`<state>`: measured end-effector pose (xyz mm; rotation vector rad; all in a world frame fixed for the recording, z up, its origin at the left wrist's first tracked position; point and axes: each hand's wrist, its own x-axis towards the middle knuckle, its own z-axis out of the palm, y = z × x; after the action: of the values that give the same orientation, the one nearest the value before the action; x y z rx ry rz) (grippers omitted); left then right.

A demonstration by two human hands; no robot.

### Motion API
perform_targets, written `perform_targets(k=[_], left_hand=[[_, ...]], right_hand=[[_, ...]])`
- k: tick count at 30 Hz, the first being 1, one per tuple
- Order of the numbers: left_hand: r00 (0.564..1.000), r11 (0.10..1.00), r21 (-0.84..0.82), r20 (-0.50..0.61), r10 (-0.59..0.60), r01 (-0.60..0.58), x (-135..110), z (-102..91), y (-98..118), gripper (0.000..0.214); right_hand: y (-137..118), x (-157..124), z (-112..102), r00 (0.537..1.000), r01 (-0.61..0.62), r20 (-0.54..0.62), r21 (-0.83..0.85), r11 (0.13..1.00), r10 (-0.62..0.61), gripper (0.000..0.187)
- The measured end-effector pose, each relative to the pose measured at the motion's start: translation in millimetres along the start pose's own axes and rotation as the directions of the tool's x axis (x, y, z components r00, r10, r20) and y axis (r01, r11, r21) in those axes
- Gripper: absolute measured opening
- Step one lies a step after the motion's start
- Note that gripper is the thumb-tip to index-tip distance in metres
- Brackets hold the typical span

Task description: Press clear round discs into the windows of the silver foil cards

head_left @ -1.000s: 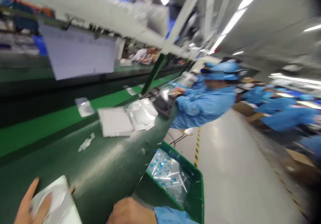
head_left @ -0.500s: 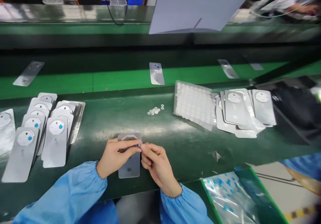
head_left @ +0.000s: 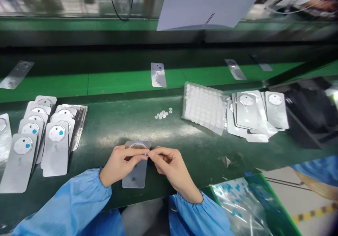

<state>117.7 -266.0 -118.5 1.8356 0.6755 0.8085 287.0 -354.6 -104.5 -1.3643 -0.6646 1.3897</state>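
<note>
My left hand (head_left: 120, 162) lies over a grey plastic card (head_left: 135, 176) on the dark green bench (head_left: 190, 151), fingers curled and holding it near its round top. My right hand (head_left: 169, 163) is pinched at the card's right edge, fingertips meeting those of the left; whatever small thing it pinches I cannot make out. A few small clear discs (head_left: 163, 114) lie loose on the bench beyond the hands. A white tray (head_left: 204, 107) of small parts sits to the right of the discs.
Finished cards with blue dots (head_left: 44, 137) lie fanned at the left. A pile of plain cards (head_left: 256, 114) sits at the right. Single cards (head_left: 158, 74) ride the bright green belt behind. A green bin (head_left: 237, 204) of film scraps stands at the lower right. A sheet of paper (head_left: 208, 3) hangs above.
A second ago the view was swung to the right along the line of workers; it has come back down to the bench. Over the last half second the hands barely moved on the card.
</note>
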Motion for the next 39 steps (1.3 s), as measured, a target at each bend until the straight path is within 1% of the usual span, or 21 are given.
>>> perform_targets(k=[2, 3, 7, 10, 12, 16, 19, 23, 28, 31, 34, 36, 39], left_hand=[[1.000, 1.000, -0.009, 0.003, 0.003, -0.003, -1, 0.3, 1, 0.015], [1.000, 1.000, -0.016, -0.002, -0.002, 0.002, -1, 0.8, 1, 0.016], [0.998, 0.997, -0.056, -0.042, -0.048, 0.045, -1, 3.2, 4, 0.023], [0.997, 0.997, -0.055, -0.055, -0.050, 0.047, 0, 3.5, 4, 0.017], [0.998, 0.999, -0.038, -0.041, -0.039, 0.037, 0, 2.7, 4, 0.016], [0.999, 0.999, -0.019, 0.035, -0.032, 0.033, -1, 0.9, 2, 0.018], [0.998, 0.999, -0.020, 0.066, -0.024, 0.025, -3, 0.5, 1, 0.018], [0.998, 1.000, -0.020, 0.057, 0.006, -0.005, -5, 0.7, -1, 0.019], [0.999, 0.999, -0.016, 0.022, -0.034, 0.034, -4, 0.8, 1, 0.021], [1.000, 1.000, -0.007, 0.009, -0.026, 0.026, -3, 0.1, 1, 0.018], [0.999, 1.000, 0.005, 0.016, -0.028, 0.028, -3, -0.1, -1, 0.016], [0.998, 0.998, -0.028, 0.029, -0.056, 0.057, -4, 0.3, -2, 0.019], [0.992, 0.985, -0.119, 0.042, -0.119, 0.124, -4, 1.0, 0, 0.034]], right_hand=[[-4, -2, -1, 1.000, 0.007, 0.008, -0.050, 0.999, -0.007, 0.043], [-5, -3, -1, 1.000, 0.013, 0.001, -0.049, 0.999, -0.013, 0.043], [4, -5, 4, 0.998, 0.042, -0.056, 0.043, 0.998, -0.039, 0.040], [10, -6, 7, 0.997, 0.046, -0.065, 0.075, 0.996, -0.041, 0.039], [11, -6, 7, 0.998, 0.037, -0.056, 0.058, 0.998, -0.033, 0.040], [4, -6, 1, 1.000, 0.011, -0.027, -0.037, 0.999, -0.012, 0.044], [-1, -6, -1, 0.999, 0.026, -0.025, -0.081, 0.996, -0.028, 0.044], [-2, -7, 1, 0.999, 0.032, -0.033, -0.074, 0.997, -0.035, 0.043], [1, -6, 4, 0.998, 0.010, -0.054, -0.054, 0.999, -0.013, 0.048], [-2, -5, 3, 0.998, 0.034, -0.044, -0.097, 0.995, -0.039, 0.047], [-6, -3, 0, 0.999, 0.051, 0.002, -0.152, 0.987, -0.051, 0.046], [-8, -3, -2, 0.998, 0.053, 0.026, -0.162, 0.985, -0.050, 0.044], [-8, -3, -2, 0.997, 0.079, 0.008, -0.175, 0.981, -0.079, 0.041]])
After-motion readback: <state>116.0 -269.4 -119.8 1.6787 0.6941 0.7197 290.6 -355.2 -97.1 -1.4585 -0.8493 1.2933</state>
